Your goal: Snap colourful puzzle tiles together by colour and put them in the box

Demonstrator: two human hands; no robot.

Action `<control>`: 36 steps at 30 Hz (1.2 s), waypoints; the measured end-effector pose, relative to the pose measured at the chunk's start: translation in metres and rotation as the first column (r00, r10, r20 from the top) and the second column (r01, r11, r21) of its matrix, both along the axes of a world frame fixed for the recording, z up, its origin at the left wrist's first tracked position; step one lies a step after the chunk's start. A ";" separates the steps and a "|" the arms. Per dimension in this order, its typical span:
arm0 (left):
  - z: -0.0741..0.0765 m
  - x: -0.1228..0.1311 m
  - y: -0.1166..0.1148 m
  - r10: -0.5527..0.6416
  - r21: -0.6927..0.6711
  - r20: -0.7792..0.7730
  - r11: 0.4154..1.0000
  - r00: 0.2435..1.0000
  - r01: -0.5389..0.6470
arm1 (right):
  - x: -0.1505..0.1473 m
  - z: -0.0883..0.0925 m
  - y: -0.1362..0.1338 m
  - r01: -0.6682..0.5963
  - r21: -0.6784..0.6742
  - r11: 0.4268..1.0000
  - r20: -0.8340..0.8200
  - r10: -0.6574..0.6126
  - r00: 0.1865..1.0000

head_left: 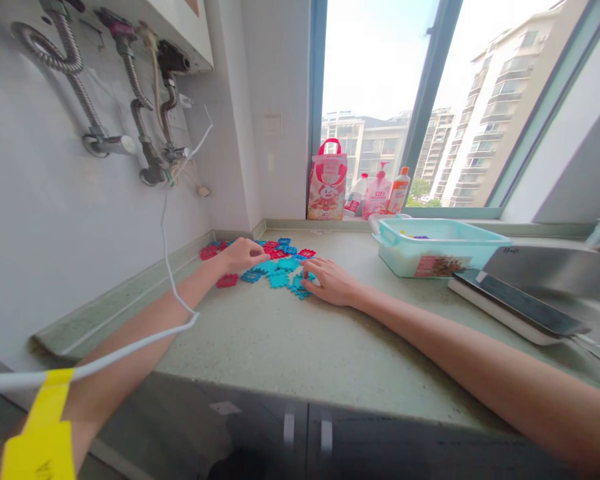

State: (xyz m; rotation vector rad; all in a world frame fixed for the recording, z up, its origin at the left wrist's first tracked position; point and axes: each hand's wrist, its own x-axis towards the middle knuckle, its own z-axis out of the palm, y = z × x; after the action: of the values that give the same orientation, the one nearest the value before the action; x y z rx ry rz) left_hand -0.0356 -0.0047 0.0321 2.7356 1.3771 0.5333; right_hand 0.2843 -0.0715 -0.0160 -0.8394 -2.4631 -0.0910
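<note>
Flat notched plastic pieces lie in a loose pile on the greenish countertop (280,347). Among them are turquoise pieces (279,279), blue pieces (251,275) and red pieces (227,281). My left hand (244,254) rests over the left part of the pile, its fingers curled together; whether anything is between them is too small to tell. At the pile's right edge, my right hand (326,280) has bent fingers and thumb at a turquoise-blue piece (299,287). Its fingertips are close together, and what they may hold is unclear.
A turquoise plastic box (400,257) stands at the right, near a dark flat device (520,303) by the sink (545,267). A white cable (167,247) hangs across my left forearm. Bottles (379,193) and a pink bag (327,190) line the windowsill.
</note>
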 end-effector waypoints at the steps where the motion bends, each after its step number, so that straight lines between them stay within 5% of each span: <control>1: -0.001 0.000 0.002 -0.005 0.060 -0.008 0.998 1.000 0.006 | 0.000 0.000 0.000 -0.002 -0.005 1.000 0.003 0.002 1.000; 7: -0.003 0.003 0.005 -0.137 0.066 -0.127 0.987 0.982 0.146 | 0.003 -0.002 0.002 0.009 -0.028 1.000 0.037 -0.008 0.999; 15: -0.002 0.037 -0.023 -0.259 -0.063 0.037 0.963 0.965 0.261 | 0.006 -0.003 0.004 -0.004 -0.072 0.997 0.037 0.007 0.999; 20: -0.006 0.029 -0.014 -0.077 0.069 0.142 0.995 0.987 0.068 | 0.009 -0.003 0.007 -0.126 -0.122 0.985 0.062 0.134 0.989; 25: -0.009 -0.004 0.007 0.156 0.208 0.096 0.963 0.983 -0.173 | 0.007 -0.001 0.006 -0.259 -0.087 0.962 0.045 0.263 0.964; 31: -0.025 -0.031 0.026 0.398 0.276 -0.109 0.892 0.911 -0.357 | 0.007 -0.003 0.008 -0.140 -0.113 0.984 -0.128 0.125 0.984; 36: -0.028 -0.040 0.031 0.454 0.292 -0.172 0.871 0.874 -0.395 | 0.017 -0.006 0.023 0.027 -0.059 0.998 -0.153 -0.036 0.988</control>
State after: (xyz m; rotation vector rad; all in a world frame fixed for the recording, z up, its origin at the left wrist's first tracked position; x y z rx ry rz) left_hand -0.0760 0.0261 0.0045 2.7481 2.1453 0.4261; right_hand 0.3013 -0.0487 -0.0222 -0.8766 -2.3176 0.0320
